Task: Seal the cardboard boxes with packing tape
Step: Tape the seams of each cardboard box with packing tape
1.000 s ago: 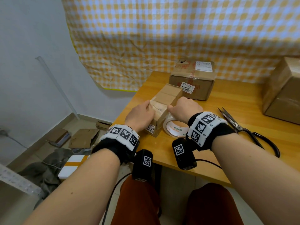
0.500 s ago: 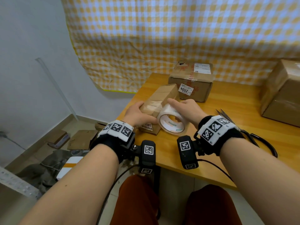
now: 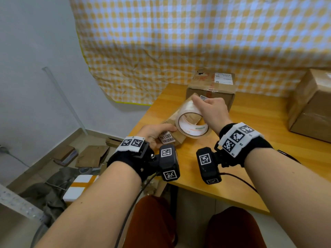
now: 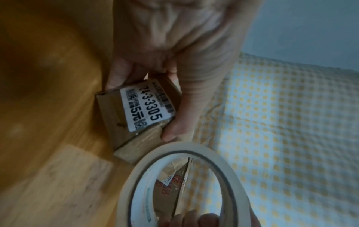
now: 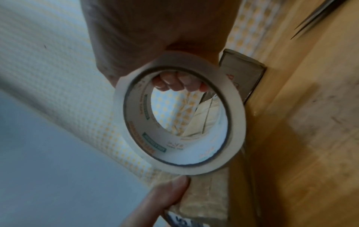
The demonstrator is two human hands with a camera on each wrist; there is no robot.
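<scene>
A small long cardboard box (image 3: pixel 176 140) lies near the left front corner of the wooden table (image 3: pixel 268 158), its near end bearing a white label (image 4: pixel 143 107). My left hand (image 3: pixel 155 134) grips that near end, thumb on top (image 4: pixel 174 132). My right hand (image 3: pixel 209 111) holds a roll of clear packing tape (image 3: pixel 191 122) above the box, fingers curled through the core (image 5: pixel 174 84). The roll (image 5: pixel 178 115) stands on edge over the box top. In the left wrist view the roll (image 4: pixel 136 176) fills the lower part.
A taped box with shipping labels (image 3: pixel 211 90) stands behind at the table's back. A larger brown box (image 3: pixel 311 104) sits at the right edge. Scissor blades (image 5: pixel 318 18) lie to the right. Flattened cardboard (image 3: pixel 91 156) and a white-orange foam box (image 3: pixel 78 188) lie on the floor left.
My right hand has lifted the tape roll off the table and carried it up and back over the box. My left hand slid from the box's side to its near end.
</scene>
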